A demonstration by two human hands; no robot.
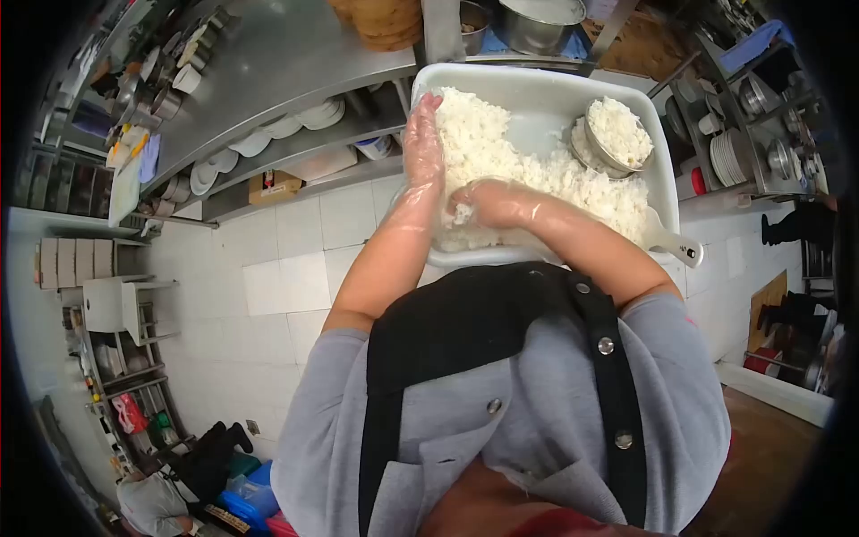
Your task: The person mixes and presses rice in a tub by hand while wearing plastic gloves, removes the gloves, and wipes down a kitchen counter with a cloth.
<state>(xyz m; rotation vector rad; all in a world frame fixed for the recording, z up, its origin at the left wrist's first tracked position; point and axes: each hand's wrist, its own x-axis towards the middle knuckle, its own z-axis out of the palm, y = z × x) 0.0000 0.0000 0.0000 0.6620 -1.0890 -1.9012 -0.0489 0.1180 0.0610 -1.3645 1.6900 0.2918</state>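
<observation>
A white plastic tub (544, 76) in front of me holds a lot of cooked white rice (474, 125). My left hand (423, 148), in a clear plastic glove, lies with fingers stretched along the tub's left wall, beside the rice. My right hand (497, 204), gloved as well, is curled low in the near left part of the tub, with rice at its fingers. A round metal bowl (589, 148) heaped with rice sits tilted in the right side of the tub. The white handle (676, 243) of a utensil sticks out over the near right corner; its other end is in the rice.
A steel counter (295, 63) runs to the left, with plates (318, 115) on its lower shelf. Behind the tub stands a metal pot (540, 22). Shelves with stacked plates (729, 159) are at right. Another person (157, 501) is at the lower left.
</observation>
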